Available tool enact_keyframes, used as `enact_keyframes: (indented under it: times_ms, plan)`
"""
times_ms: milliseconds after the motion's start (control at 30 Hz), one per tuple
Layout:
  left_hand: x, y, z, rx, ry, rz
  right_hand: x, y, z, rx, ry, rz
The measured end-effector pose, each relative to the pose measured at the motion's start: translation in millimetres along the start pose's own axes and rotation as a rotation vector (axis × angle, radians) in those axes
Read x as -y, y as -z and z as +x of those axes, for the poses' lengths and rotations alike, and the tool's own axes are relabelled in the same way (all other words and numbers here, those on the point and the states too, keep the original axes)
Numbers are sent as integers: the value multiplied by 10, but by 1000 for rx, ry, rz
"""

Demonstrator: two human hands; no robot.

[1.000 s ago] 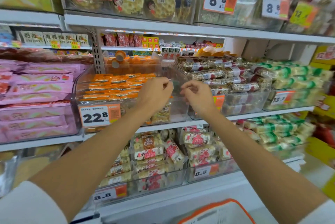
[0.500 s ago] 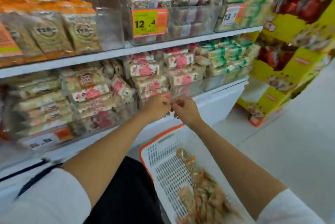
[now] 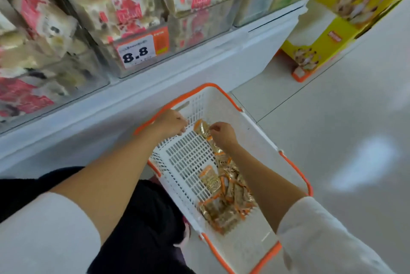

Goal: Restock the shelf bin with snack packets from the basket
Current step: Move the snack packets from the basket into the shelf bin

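The basket (image 3: 261,138) sits on the floor (image 3: 332,118) by the shelf (image 3: 199,67), with packets (image 3: 226,196) heaped along its bottom. Both hands reach inside. The left hand (image 3: 174,124) has curled fingers, and I can't tell if they hold anything. The right hand (image 3: 221,135) curls its fingers onto the far packet (image 3: 202,128), but I can't tell whether it pinches.

One white slatted plastic basket with an orange rim (image 3: 261,140) holds a heap of gold-and-orange foil snack packets (image 3: 224,198), too tangled for an exact count but at least ten. One more single packet (image 3: 202,128) lies apart at the basket's far end. Two bare hands reach in, a left hand (image 3: 173,124) and a right hand (image 3: 221,134). Three clear plastic bins (image 3: 210,20) line the white shelf's (image 3: 155,78) front edge, with one white-and-orange price tag (image 3: 138,51). One yellow cardboard display stack (image 3: 332,36) stands beyond; its box count is unclear.
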State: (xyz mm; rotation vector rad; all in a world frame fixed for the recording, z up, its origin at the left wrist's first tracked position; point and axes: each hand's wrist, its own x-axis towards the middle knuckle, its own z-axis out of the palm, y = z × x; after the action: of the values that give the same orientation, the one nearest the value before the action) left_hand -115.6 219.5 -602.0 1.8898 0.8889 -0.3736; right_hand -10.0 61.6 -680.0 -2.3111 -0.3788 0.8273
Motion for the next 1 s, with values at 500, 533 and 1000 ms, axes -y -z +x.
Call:
enact_keyframes:
  times_ms: [500,533,1000]
  plan:
    - [522,-160,685,242,283,-139,-810,-1021,1274,106,-67,-658]
    - [536,-187,697,244,281,-139,-853,-1101,1260,137,-92,-736]
    - [401,-32,333,68,127,-3,35,-566,585,289,-35,135]
